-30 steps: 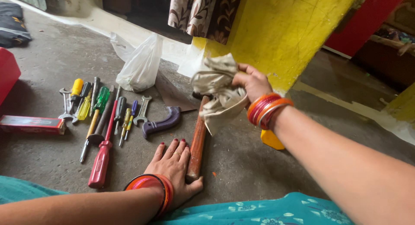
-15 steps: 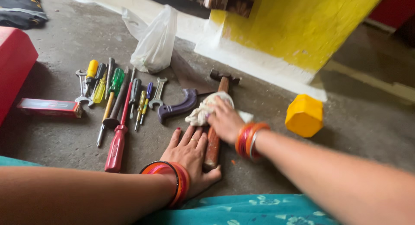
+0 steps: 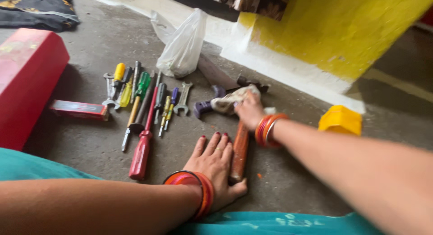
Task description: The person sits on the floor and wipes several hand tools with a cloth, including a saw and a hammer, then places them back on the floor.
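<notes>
My flat, open left hand (image 3: pixel 216 162) pins the hammer (image 3: pixel 239 151) handle at lower centre while my right hand (image 3: pixel 249 111) presses a bunched cloth (image 3: pixel 231 99) near its head.

Under the right hand (image 3: pixel 249 112), soft crumpled cloth (image 3: pixel 230 100) on a glossy wooden hammer handle (image 3: pixel 239 150); rough matt concrete floor (image 3: pixel 288 172).

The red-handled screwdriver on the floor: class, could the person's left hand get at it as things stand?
Probably yes. The left hand lies flat beside the red-handled screwdriver, with only bare floor between them.

The right hand (image 3: pixel 249 111) slid the rag (image 3: pixel 230 101) up the hammer handle (image 3: pixel 240 149).
</notes>
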